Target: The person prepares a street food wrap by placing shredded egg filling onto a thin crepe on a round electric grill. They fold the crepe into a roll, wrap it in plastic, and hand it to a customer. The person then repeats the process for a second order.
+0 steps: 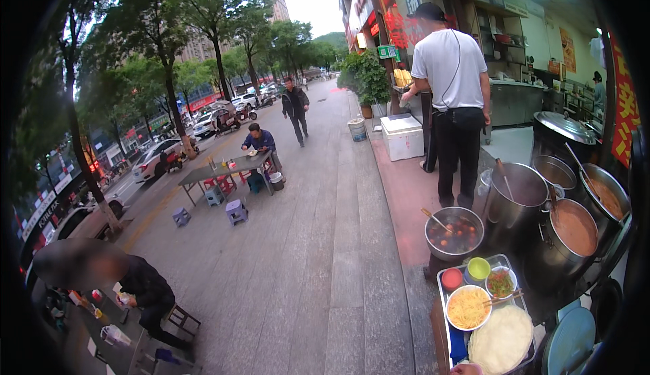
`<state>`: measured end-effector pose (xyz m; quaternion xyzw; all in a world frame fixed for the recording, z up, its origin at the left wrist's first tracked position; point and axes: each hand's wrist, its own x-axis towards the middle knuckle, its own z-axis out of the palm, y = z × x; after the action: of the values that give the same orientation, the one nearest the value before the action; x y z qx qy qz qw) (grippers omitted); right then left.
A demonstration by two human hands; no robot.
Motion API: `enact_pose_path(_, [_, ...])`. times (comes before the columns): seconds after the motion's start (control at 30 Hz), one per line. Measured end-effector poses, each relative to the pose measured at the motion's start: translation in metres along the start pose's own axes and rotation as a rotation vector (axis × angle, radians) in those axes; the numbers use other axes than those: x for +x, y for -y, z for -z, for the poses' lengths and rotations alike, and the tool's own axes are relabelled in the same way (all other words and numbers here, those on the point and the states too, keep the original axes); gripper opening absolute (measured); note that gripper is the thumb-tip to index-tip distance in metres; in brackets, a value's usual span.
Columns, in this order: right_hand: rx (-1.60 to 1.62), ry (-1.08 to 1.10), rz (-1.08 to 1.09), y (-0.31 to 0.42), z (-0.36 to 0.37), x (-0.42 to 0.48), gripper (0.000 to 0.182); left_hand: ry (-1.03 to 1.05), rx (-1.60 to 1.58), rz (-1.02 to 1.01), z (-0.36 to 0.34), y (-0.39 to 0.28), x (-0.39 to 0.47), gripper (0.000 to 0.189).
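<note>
A small part of what looks like my right hand (466,369) shows at the bottom edge, beside the near end of a metal tray (531,347); its fingers are mostly cut off. My left hand is out of view. On the tray lies a stack of thin round flatbreads (500,339), right by the hand. Behind it stand a white bowl of yellow shreds (468,308) with chopsticks across its rim, a bowl of green and red chopped vegetables (500,282), a red cup (451,278) and a yellow-green container (478,270).
Beyond the tray, a pot of dark broth (453,232) holds a ladle; large steel pots (574,227) stand right. A person in a white shirt (449,70) stands near a foam box (402,136). Left are diners at tables (228,169), stools (236,212) and a walking person (295,105).
</note>
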<state>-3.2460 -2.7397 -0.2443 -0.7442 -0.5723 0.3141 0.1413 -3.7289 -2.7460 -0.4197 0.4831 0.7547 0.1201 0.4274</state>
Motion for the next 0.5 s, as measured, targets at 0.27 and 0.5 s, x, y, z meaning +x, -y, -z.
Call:
enact_pose_path(0.27, [-0.264,0.145,-0.080,-0.019,-0.006,-0.012,0.023,-0.209,-0.109,-0.155,0.021,0.028,0.022,0.023])
enact_pose_path(0.5, [-0.225,0.175,-0.068,-0.025,-0.022,-0.010,0.022,-0.298,0.308,-0.284,0.023,0.072,-0.016,0.019])
